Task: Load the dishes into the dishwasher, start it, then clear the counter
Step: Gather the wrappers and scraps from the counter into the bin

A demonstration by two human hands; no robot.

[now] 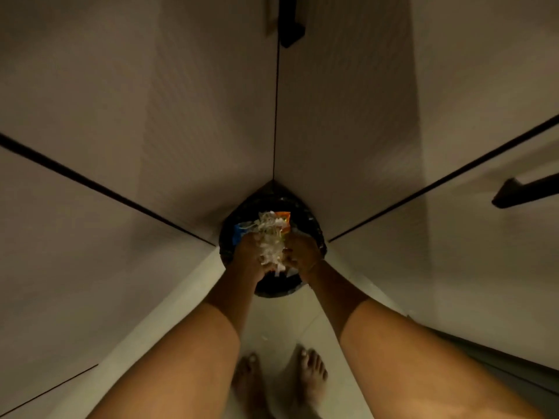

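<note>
Both my hands reach down over a black-lined bin that stands in the corner of two cabinet fronts. Between them they hold a crumpled wad of white waste paper and wrappers, with blue and orange packaging showing at its far side. My left hand grips the wad from the left and my right hand grips it from the right, right above the bin's mouth. The fingers are largely hidden by the wad.
Pale cabinet doors close in on the left and right, with a black handle at the right and another at the top. My bare feet stand on the light tiled floor below the bin. The light is dim.
</note>
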